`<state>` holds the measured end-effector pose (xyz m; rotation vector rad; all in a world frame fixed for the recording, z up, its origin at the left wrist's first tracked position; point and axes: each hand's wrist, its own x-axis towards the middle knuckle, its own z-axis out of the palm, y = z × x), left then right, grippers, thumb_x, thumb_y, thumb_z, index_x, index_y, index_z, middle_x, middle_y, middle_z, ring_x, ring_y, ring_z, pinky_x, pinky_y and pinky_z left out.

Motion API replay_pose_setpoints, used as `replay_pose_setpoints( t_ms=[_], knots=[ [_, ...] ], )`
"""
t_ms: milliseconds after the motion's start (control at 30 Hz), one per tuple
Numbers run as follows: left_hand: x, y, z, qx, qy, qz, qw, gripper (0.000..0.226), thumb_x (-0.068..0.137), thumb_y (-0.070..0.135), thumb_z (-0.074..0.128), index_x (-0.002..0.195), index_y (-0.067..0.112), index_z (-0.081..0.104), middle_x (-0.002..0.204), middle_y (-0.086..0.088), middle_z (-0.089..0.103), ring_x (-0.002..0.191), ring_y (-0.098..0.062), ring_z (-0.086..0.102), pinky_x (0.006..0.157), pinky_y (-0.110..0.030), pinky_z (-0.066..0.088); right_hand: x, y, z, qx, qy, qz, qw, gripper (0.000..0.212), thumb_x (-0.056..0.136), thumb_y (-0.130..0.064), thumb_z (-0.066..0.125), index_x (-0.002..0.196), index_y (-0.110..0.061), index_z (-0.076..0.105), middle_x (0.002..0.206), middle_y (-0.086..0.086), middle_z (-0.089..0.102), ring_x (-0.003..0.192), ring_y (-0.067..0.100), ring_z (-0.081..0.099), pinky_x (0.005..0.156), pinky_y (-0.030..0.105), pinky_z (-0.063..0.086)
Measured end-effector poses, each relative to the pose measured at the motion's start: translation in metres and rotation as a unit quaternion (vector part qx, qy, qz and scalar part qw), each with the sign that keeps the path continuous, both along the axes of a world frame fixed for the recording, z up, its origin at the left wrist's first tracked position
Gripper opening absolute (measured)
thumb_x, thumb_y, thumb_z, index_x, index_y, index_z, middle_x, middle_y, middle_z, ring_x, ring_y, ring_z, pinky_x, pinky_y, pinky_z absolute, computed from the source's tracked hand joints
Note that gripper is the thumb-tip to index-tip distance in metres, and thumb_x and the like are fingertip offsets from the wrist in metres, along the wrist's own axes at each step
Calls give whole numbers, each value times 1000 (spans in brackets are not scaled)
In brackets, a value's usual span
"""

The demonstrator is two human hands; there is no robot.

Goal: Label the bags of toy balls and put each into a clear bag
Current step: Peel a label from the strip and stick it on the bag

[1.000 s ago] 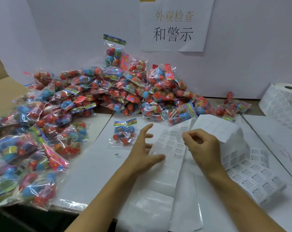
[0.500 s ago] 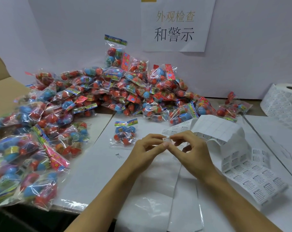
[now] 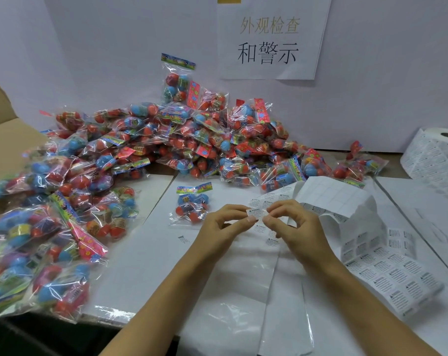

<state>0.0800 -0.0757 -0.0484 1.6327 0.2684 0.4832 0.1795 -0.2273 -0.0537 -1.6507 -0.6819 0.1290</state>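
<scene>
Toy-ball bag (image 3: 191,207) beside label sheet (image 3: 387,268), heaped bags (image 3: 166,140) behind.

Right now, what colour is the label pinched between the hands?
White with small black warning print. The label shows best in the head view, held between left hand and right hand.

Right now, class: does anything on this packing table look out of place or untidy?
Yes. The label sheet is buckled and folded over itself beside the hands, not lying flat. One bag of balls lies apart from the big pile, near the label roll. Nothing looks spilled or torn.
</scene>
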Motion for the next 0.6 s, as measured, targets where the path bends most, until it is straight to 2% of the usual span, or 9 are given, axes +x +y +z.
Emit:
replay_pose_setpoints(
  t_ms=[100,200,267,333,400,433,500,533,600],
  knots=[
    [-1,0,2,5,0,-6,1000,18,93,7,69,105,-2,79,114,-8,70,100,-7,66,80,-15,50,0,1,2,9,2,-7,1000,6,83,-19,80,80,-15,76,97,-5,68,93,11,66,75,41,55],
    [-1,1,-1,16,9,-8,1000,18,93,8,70,106,-2,78,117,-12,70,108,-17,66,85,-22,52,-1,1,3,-8,5,2,1000,6,83,-22,80,84,-16,78,101,-3,68,95,10,66,81,40,55],
    [0,0,-2,20,18,-10,1000,17,93,10,71,103,0,80,115,-9,71,108,-16,66,87,-24,52,-1,0,2,-25,9,9,1000,4,83,-19,80,80,-16,78,103,-6,68,99,10,65,82,43,56],
    [1,0,-4,72,26,13,997,14,94,20,72,101,11,81,114,1,69,107,-12,64,83,-16,49,-2,0,2,-16,10,8,1000,7,84,-15,79,77,-15,76,99,-13,67,97,6,65,80,40,56],
    [4,2,-9,171,37,91,980,16,94,31,72,107,24,75,117,9,63,113,-7,55,81,-9,44,0,0,3,15,20,2,1000,8,85,-11,78,78,-13,75,95,-15,68,94,6,65,76,34,55],
    [4,5,-12,206,35,145,967,22,92,33,73,113,24,72,120,8,60,117,-9,50,88,-12,43,1,0,3,32,28,3,999,7,85,-11,77,80,-14,76,95,-15,69,93,7,66,71,30,55],
    [4,15,-16,257,36,250,933,38,89,31,78,125,20,69,128,-1,58,124,-18,42,104,-29,38,1,0,5,57,50,13,997,13,87,-13,76,90,-26,77,96,-12,71,92,8,67,64,24,54],
    [4,21,-18,278,59,287,915,46,87,31,79,131,22,67,135,-6,55,130,-24,37,108,-35,33,0,0,6,65,64,21,996,21,88,-15,75,98,-33,75,98,-11,72,91,8,68,63,23,54],
    [2,33,-19,297,155,307,891,58,87,38,76,142,34,58,156,-12,38,147,-30,21,116,-43,24,0,1,7,72,88,37,993,38,88,-17,75,113,-45,67,100,-8,73,92,9,69,64,23,54]
  ],
)
